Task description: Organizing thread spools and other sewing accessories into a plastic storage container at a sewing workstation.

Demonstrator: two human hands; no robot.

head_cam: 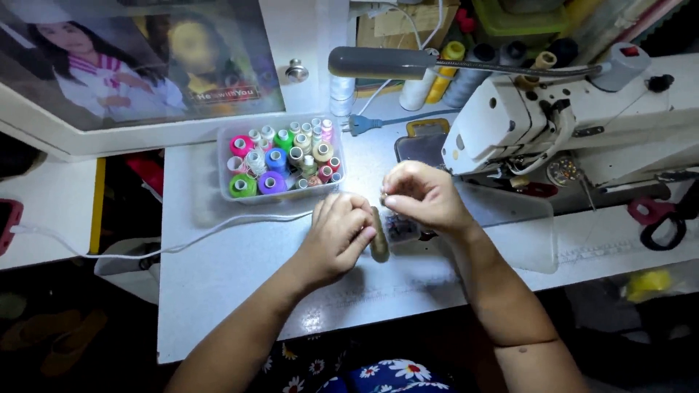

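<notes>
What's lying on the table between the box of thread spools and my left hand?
In the head view, only a white cord crosses the bare tabletop between the clear box of spools and the left hand.

We see a clear rectangular plastic box [280, 191] of coloured thread spools left of centre on the white table [218, 269]; a small dark banner-shaped label [226, 93] on the picture [138, 65] top left; no screens.

A flat white table [218, 269] holds a clear plastic box of bright thread spools [280, 160], a white sewing machine [582, 120], and a thin white cord [167, 247].
</notes>
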